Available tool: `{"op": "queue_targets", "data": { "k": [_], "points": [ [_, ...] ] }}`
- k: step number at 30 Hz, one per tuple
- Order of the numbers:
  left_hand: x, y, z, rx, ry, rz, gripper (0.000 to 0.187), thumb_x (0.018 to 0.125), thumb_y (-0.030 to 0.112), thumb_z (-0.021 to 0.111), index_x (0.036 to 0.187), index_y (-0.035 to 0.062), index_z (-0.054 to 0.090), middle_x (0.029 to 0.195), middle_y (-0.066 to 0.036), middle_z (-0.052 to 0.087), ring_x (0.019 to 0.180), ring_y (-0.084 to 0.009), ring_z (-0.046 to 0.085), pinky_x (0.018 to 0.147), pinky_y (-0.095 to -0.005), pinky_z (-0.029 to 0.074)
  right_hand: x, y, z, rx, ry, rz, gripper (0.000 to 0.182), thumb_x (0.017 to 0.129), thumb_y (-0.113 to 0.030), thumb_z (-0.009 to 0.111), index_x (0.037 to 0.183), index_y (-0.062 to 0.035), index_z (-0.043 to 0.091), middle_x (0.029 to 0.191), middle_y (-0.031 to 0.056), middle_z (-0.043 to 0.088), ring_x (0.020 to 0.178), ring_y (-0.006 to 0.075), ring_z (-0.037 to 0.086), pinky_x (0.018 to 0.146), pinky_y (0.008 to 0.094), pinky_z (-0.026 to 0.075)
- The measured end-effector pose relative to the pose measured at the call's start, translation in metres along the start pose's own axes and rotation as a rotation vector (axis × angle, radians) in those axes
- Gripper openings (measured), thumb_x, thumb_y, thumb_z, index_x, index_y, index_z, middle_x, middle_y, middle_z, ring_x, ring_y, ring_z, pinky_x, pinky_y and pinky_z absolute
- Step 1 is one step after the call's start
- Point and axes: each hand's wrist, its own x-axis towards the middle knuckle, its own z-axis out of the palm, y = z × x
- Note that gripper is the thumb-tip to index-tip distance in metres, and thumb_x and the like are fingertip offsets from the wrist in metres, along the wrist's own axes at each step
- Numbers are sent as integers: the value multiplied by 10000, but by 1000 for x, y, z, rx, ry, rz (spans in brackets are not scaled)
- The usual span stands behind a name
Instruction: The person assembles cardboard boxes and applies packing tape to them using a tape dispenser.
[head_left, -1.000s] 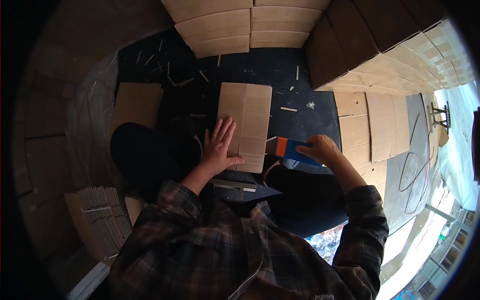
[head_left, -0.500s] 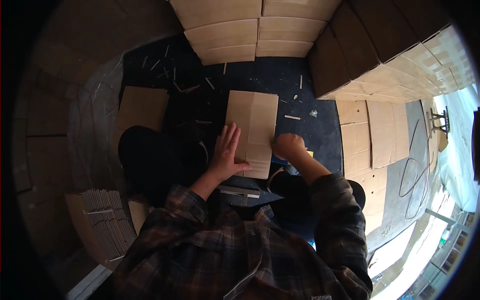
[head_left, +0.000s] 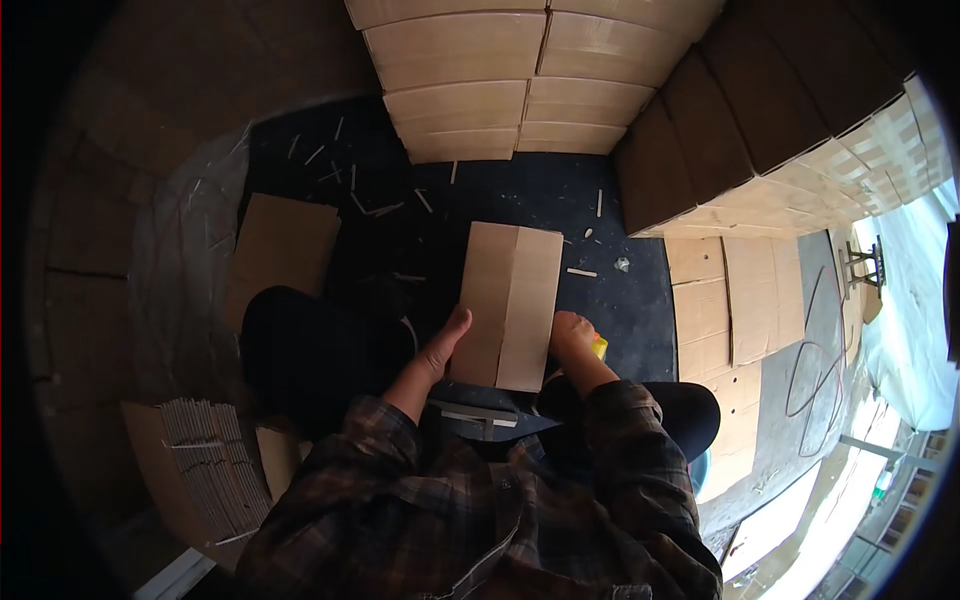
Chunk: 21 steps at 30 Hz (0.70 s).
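A flat folded cardboard box lies lengthwise in front of me over the dark floor. My left hand grips its lower left edge, thumb on top. My right hand is closed on its lower right edge. A small yellow part of a tool shows just beside my right hand; the rest of the tool is hidden. My knees in dark trousers sit on either side below the box.
Stacked cardboard boxes stand ahead, and more to the right. Flat sheets lie on the right, another sheet on the left. A bundle of cardboard strips is at lower left. A cable loops at right.
My right hand lowered the blue and orange tool and came onto the box's right edge. My left hand slid from flat on top of the box down to its lower left edge.
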Motion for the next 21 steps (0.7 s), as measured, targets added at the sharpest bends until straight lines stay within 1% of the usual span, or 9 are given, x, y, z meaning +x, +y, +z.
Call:
{"op": "queue_targets", "data": {
  "k": [1,3,5,7,12,15,17,19,21],
  "points": [
    [1,6,3,0,-1,9,766,951,539,486,1505,77,229,1481,-88,386,1337,-189,375,1089,-344,312,2,1,-6,10,39,6,258,847,-279,591,943,-83,729,1031,167,695,993,305,675,814,390,548],
    [3,17,15,208,289,179,895,913,529,566,1522,51,118,1456,-140,389,1316,-212,393,1074,-350,323,11,4,-32,68,85,69,320,857,-336,571,957,-74,725,1039,168,693,1001,313,670,836,393,538],
    [7,54,25,221,277,242,893,912,511,576,1521,46,117,1447,-159,396,1303,-220,410,1066,-347,334,24,8,-49,193,153,141,501,878,-483,508,992,-39,711,1058,170,688,1019,330,657,893,394,508],
    [32,75,23,291,218,323,871,912,469,592,1517,39,137,1434,-165,414,1284,-223,427,1060,-339,337,33,0,-69,173,237,140,517,875,-493,514,1028,-34,696,1080,174,680,1018,320,658,893,384,509],
    [63,68,21,176,104,304,863,904,487,594,1508,35,176,1428,-155,421,1284,-218,423,1068,-340,325,51,-18,-75,45,102,125,294,921,-247,520,1090,-65,679,1140,136,672,1074,278,649,900,398,520],
    [54,73,23,132,59,215,858,896,509,594,1490,18,216,1431,-156,420,1303,-236,411,1076,-347,318,52,-16,-70,24,70,114,307,923,-245,516,1112,-62,674,1162,139,664,1078,277,647,905,391,518],
    [46,65,21,146,91,180,854,893,523,592,1476,7,242,1428,-158,425,1310,-248,408,1077,-352,317,57,-6,-74,83,100,143,432,913,-403,517,1117,-56,673,1150,157,664,1081,300,642,916,404,508],
    [40,31,3,184,442,166,841,896,564,564,1450,-5,285,1408,-166,446,1309,-270,411,1074,-359,321,64,11,-86,147,194,172,581,865,-581,522,1071,-62,684,1098,168,678,1065,320,643,911,418,503],
    [19,-13,-35,138,555,65,759,902,610,521,1408,62,378,1387,-99,472,1260,-257,444,1038,-393,358,62,15,-110,111,379,130,553,855,-577,552,1012,-65,688,1049,162,690,1012,332,658,884,422,512]
  ]
}}
